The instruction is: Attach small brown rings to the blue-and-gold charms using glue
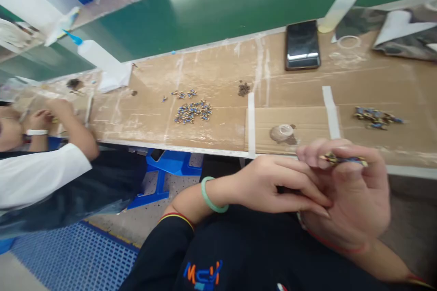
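Observation:
My right hand (355, 195) is closed, palm up, with a small gold-and-blue metal piece (343, 159) pinched between thumb and fingers. My left hand (283, 184), below a green bangle (207, 195), reaches across to touch the right palm. Its thumb and fingertips are pressed together there, and whatever they hold is hidden. Just beyond the hands, a clear lump with a round ring on top (282, 133) sits on a cardboard pad (261, 122). A small pile of similar blue-and-gold pieces (377, 117) lies to the right, and a larger pile (193, 111) to the left.
Small dark bits (243, 89) are heaped near the pad. Along the back stand a black phone-like device (302, 45), a yellowish squeeze bottle (336, 11) and a white bottle with a blue nozzle (99, 57). A co-worker's arm (77, 129) rests at the far left. Blue stools (175, 163) are under the table.

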Tool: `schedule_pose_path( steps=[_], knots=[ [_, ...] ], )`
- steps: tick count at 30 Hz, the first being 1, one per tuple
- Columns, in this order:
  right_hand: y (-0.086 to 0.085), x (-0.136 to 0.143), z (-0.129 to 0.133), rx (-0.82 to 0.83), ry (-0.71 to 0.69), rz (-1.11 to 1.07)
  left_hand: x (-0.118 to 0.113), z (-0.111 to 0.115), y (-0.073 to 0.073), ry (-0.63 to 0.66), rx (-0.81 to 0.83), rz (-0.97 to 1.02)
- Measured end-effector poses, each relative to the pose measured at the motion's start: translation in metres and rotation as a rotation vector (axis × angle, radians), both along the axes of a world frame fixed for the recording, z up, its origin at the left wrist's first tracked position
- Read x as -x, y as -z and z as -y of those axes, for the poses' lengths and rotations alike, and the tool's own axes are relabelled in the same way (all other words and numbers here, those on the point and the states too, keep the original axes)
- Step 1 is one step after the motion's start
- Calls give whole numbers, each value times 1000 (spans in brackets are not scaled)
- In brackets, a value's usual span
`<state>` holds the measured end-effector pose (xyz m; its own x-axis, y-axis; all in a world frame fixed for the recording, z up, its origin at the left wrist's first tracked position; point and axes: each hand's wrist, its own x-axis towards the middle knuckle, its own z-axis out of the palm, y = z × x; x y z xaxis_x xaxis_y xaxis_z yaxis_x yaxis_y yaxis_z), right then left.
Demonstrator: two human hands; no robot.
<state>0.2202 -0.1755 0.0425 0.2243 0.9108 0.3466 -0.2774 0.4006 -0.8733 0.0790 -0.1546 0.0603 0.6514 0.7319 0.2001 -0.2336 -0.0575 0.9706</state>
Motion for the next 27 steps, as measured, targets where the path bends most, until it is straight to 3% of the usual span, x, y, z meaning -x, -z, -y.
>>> schedule_pose_path(
  steps=[4, 9, 11, 18, 27],
  knots=[
    [-3, 6, 0, -21, 37, 23, -4, -2, 10, 4, 116, 74],
    [10, -3, -8, -9, 28, -42, -10, 7, 38, -108, 651, 308],
    [13, -9, -13, -13, 54, -32, -9, 9, 43, -151, 791, 392],
    [19, -34, -23, 87, 140, 115, -1, 5, 48, -84, 842, 569],
    [27, -55, -30, 164, 161, 293, 5, 1, 60, -118, 904, 526]
  ],
)
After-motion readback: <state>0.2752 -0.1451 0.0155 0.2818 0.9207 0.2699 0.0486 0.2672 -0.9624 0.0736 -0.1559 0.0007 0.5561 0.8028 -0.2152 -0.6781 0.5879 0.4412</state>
